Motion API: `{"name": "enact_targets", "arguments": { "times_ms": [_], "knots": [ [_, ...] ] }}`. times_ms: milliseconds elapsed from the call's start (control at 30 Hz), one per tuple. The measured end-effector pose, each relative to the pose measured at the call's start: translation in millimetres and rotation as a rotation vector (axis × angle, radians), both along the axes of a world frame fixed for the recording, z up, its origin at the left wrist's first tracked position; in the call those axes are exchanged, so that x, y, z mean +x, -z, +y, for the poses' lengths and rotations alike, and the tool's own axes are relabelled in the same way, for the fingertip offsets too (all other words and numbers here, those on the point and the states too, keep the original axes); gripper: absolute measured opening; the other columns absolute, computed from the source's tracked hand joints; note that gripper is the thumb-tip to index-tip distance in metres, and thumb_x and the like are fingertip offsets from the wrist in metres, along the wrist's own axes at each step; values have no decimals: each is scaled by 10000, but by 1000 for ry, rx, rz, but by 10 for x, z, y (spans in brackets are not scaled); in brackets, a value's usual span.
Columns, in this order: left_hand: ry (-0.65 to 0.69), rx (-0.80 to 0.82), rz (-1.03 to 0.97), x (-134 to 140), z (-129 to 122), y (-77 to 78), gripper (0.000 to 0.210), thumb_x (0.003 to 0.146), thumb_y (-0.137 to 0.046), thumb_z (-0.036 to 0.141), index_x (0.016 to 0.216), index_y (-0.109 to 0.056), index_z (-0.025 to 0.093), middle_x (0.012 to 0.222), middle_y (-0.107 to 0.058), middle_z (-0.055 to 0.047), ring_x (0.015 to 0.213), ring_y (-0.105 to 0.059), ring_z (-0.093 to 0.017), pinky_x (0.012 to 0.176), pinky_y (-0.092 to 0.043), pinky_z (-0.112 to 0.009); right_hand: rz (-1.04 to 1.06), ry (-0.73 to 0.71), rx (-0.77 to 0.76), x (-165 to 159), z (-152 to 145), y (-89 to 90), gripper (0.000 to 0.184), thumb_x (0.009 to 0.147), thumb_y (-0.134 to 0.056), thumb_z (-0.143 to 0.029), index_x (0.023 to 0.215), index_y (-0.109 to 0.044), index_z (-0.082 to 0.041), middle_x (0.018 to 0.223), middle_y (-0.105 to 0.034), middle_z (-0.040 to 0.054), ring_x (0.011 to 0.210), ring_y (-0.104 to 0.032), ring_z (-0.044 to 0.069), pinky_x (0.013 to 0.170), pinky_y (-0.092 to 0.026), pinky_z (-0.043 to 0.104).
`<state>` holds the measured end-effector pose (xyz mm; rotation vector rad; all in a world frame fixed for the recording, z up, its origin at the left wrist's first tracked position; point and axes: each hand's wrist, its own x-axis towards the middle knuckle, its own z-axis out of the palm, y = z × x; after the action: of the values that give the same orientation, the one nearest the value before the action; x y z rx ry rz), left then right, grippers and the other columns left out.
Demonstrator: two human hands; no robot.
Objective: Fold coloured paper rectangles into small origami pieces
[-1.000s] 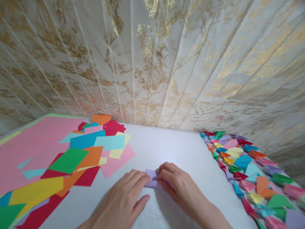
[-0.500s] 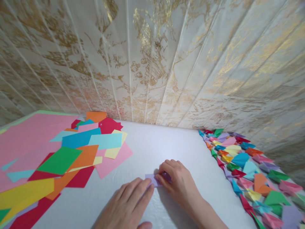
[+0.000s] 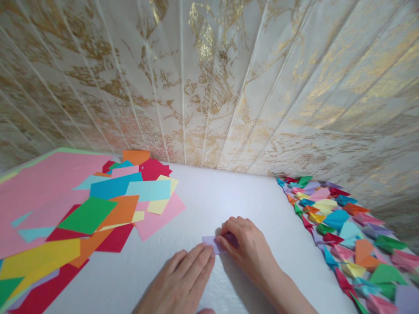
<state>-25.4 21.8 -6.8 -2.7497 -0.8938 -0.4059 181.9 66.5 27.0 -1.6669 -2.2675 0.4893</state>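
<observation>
1 lilac paper strip [image 3: 209, 244] lies on the white tabletop [image 3: 222, 196] at lower centre, right hand [image 3: 245, 244] grips its right end with curled fingers, left hand [image 3: 183, 277] stretches flat, touching its near edge, coloured paper sheets [image 3: 116, 185] overlap at left, folded paper pieces [image 3: 337, 220] at right

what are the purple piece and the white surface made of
The purple piece looks like matte paper: flat colour, straight thin edge. The white surface seems smooth and slightly glossy, possibly plastic-covered, judging by soft sheen and faint ripples.
</observation>
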Motion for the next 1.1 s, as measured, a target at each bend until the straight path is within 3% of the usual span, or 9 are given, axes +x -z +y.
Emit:
{"name": "enact_targets", "arguments": {
  "times_ms": [333, 867, 967, 1100],
  "knots": [
    [10, 20, 27, -1, 18, -50, 606, 873, -621, 532, 1309, -601, 112, 1376, -621, -108, 1179, -602, -258, 889, -450, -353, -23, 10, 6, -15, 3, 9, 93, 858, -683, -145, 784, -654, -193, 819, -689, 1, 796, -590, 184, 766, -386, 323],
    [-7, -125, 84, 27, 27, -164, 593, 855, -621, 437, 1353, -572, 117, 1427, -574, -114, 1222, -572, -264, 912, -436, -368, -27, 14, 9, -33, -1, 19, 115, 867, -652, -117, 779, -624, -185, 816, -679, 9, 800, -577, 189, 752, -362, 317],
    [-7, -166, 83, 19, 35, -189, 593, 852, -635, 436, 1355, -569, 129, 1433, -569, -106, 1231, -568, -262, 927, -437, -368, -13, 29, 4, -55, -45, -17, 77, 852, -651, -112, 853, -629, -185, 861, -688, 19, 814, -571, 197, 758, -351, 324],
    [7, -210, 57, -21, 40, -166, 625, 852, -651, 449, 1390, -534, 155, 1457, -545, -87, 1260, -554, -255, 959, -436, -366, 30, 70, -3, -87, -129, -84, 178, 810, -669, -143, 974, -632, -202, 953, -700, 29, 893, -566, 227, 794, -337, 347]
  ]
}}
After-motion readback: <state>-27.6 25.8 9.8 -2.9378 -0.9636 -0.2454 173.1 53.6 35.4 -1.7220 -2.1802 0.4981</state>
